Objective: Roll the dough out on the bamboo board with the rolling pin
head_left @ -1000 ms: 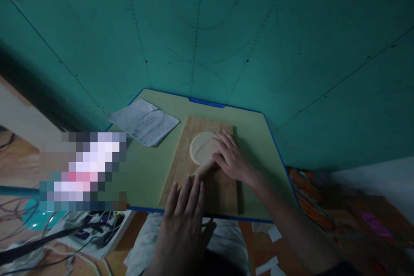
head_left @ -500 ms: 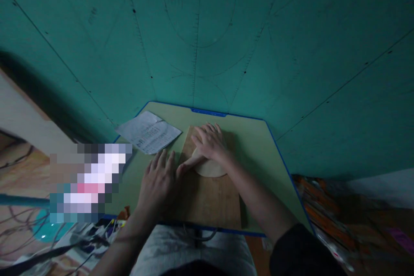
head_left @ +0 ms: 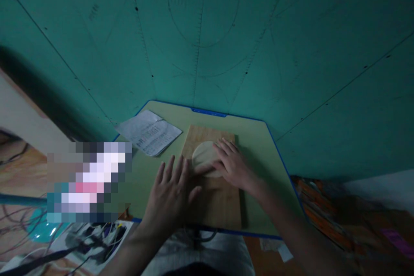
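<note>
A round, flat sheet of dough [head_left: 202, 152] lies on a wooden board [head_left: 215, 205]. Across its near part runs a thin wooden rolling pin [head_left: 203, 168], slanting up to the right. My left hand [head_left: 173, 187] is at the pin's left end, over the board's left edge, with fingers stretched and thumb apart. My right hand [head_left: 234, 164] lies flat over the pin's right end and the dough's right side, its fingers extended. Both palms hide the pin's ends. Neither hand's fingers are wrapped round it.
The board rests on a pale table [head_left: 261, 159] with a blue rim, against a green wall [head_left: 207, 60]. A printed paper sheet [head_left: 150, 133] lies at the back left. Cables and small items fill a white box [head_left: 93, 241] at lower left. Orange-brown clutter [head_left: 318, 211] stands at right.
My right hand has come nearer and to the right, uncovering the dough's far left part. My left hand has shifted slightly right and its thumb is spread. The pin lies lower on the dough.
</note>
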A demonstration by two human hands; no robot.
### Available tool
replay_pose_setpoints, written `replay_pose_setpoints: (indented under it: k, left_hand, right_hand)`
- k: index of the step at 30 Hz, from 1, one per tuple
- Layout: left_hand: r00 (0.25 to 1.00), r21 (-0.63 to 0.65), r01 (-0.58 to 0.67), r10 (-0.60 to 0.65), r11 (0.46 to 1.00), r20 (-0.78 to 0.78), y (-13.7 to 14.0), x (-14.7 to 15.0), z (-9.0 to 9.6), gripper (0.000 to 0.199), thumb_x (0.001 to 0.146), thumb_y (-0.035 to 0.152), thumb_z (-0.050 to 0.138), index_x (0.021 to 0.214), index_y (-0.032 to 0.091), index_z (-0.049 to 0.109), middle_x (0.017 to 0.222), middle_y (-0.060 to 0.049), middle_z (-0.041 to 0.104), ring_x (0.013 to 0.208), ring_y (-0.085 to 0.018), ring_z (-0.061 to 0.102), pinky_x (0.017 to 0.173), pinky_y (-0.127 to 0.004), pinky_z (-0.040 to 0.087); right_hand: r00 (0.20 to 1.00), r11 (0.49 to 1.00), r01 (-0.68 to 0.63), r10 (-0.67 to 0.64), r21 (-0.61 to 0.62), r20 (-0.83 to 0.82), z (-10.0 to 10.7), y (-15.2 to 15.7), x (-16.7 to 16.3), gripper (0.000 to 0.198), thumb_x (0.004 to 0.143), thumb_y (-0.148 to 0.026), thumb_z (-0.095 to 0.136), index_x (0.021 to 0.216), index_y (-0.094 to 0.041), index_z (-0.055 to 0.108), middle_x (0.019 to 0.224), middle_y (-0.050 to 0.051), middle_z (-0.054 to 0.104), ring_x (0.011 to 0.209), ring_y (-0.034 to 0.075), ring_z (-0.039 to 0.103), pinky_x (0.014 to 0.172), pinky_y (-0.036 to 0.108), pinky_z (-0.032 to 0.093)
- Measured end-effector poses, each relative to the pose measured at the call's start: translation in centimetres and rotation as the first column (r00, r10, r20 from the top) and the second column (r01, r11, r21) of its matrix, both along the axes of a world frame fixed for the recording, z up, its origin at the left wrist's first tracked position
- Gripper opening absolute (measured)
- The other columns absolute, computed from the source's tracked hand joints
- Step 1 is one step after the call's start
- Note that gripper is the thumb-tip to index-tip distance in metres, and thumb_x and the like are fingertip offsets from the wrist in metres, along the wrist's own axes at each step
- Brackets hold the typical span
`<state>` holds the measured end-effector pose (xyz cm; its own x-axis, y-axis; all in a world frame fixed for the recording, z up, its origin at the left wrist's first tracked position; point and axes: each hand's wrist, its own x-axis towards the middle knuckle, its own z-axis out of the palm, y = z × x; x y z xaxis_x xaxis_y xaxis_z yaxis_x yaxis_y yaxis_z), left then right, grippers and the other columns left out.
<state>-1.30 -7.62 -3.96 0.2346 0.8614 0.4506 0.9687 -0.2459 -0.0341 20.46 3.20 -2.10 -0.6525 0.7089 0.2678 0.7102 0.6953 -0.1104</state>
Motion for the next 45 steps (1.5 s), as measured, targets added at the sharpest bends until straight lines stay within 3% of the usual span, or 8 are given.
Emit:
replay_pose_setpoints:
  k: [5,10,19,22,29,33,36,45]
  left_hand:
    - [0.988,-0.081,-0.134,0.139,0.988,0.061,6.2,-2.4,0.7,0.069,0.097,0.057,0.041,0.137,0.003,0.055,0.147,-0.032,0.047,0.143,-0.045,0.037,0.11,-0.06,0.038]
    - [0.972,-0.075,-0.195,0.203,0.978,0.122,9.8,-3.7,1.1,0.06,0.099,0.047,0.037,0.136,0.004,0.055,0.148,-0.03,0.047,0.146,-0.043,0.033,0.11,-0.06,0.037]
    - [0.999,0.052,0.038,-0.039,0.998,0.012,0.6,-1.4,-0.3,0.065,0.1,0.051,0.037,0.136,-0.001,0.051,0.14,-0.029,0.056,0.132,-0.04,0.052,0.11,-0.055,0.041]
    - [0.999,0.055,0.045,-0.045,0.997,-0.005,0.0,-1.3,-0.6,0.072,0.099,0.056,0.036,0.14,-0.002,0.046,0.141,-0.03,0.054,0.134,-0.041,0.05,0.109,-0.056,0.041]
    - [0.997,-0.06,-0.066,0.068,0.996,0.041,8.6,-2.3,0.8,0.064,0.1,0.055,0.033,0.135,0.008,0.058,0.142,-0.023,0.056,0.141,-0.041,0.042,0.111,-0.057,0.037]
    - [0.983,-0.123,-0.168,0.176,0.978,0.054,14.6,-2.2,2.4,0.059,0.099,0.053,0.035,0.131,0.012,0.063,0.14,-0.022,0.058,0.137,-0.04,0.046,0.108,-0.057,0.038]
    - [0.981,-0.156,-0.173,0.184,0.972,0.057,16.4,-2.0,3.2,0.054,0.099,0.048,0.037,0.129,0.011,0.063,0.142,-0.022,0.056,0.136,-0.037,0.048,0.109,-0.053,0.039]
    - [0.999,-0.075,0.019,-0.016,0.997,0.051,6.0,-3.2,0.0,0.058,0.102,0.049,0.029,0.137,0.011,0.056,0.14,-0.02,0.059,0.136,-0.036,0.049,0.109,-0.053,0.042]
  right_hand:
    - [0.995,0.995,0.102,-0.102,-0.012,0.007,0.8,5.0,-4.0,0.05,0.102,-0.045,0.045,0.139,-0.014,0.056,0.146,0.016,0.055,0.14,0.028,0.044,0.12,0.049,0.027]
    - [0.965,0.967,0.251,-0.253,-0.037,-0.066,1.7,6.7,-6.1,0.042,0.103,-0.044,0.042,0.126,-0.016,0.065,0.127,0.014,0.066,0.121,0.026,0.059,0.106,0.041,0.043]
    - [0.995,0.998,0.036,-0.031,0.056,-0.097,-0.6,-3.8,-0.2,0.051,0.101,-0.04,0.043,0.141,-0.01,0.052,0.148,0.018,0.051,0.143,0.031,0.039,0.119,0.055,0.031]
    - [0.997,0.999,0.01,-0.007,0.041,-0.075,-0.5,-4.9,0.7,0.058,0.101,-0.041,0.042,0.15,-0.01,0.041,0.154,0.018,0.044,0.147,0.03,0.034,0.119,0.056,0.033]
    - [0.997,0.998,0.071,-0.071,-0.003,-0.041,0.0,1.5,-1.4,0.054,0.103,-0.04,0.039,0.147,-0.01,0.046,0.152,0.019,0.048,0.144,0.029,0.04,0.119,0.051,0.032]
    - [0.971,0.972,0.229,-0.232,-0.061,-0.06,0.1,6.2,-2.9,0.05,0.103,-0.043,0.041,0.139,-0.011,0.056,0.144,0.019,0.056,0.136,0.029,0.049,0.113,0.046,0.039]
    - [0.936,0.941,0.33,-0.336,-0.072,-0.1,0.3,7.0,-3.4,0.046,0.103,-0.042,0.041,0.13,-0.011,0.062,0.135,0.019,0.061,0.128,0.028,0.055,0.108,0.043,0.043]
    - [0.964,0.98,0.196,-0.185,0.039,-0.191,0.5,-3.6,-1.7,0.045,0.102,-0.039,0.042,0.132,-0.01,0.06,0.138,0.017,0.061,0.136,0.03,0.048,0.119,0.051,0.032]
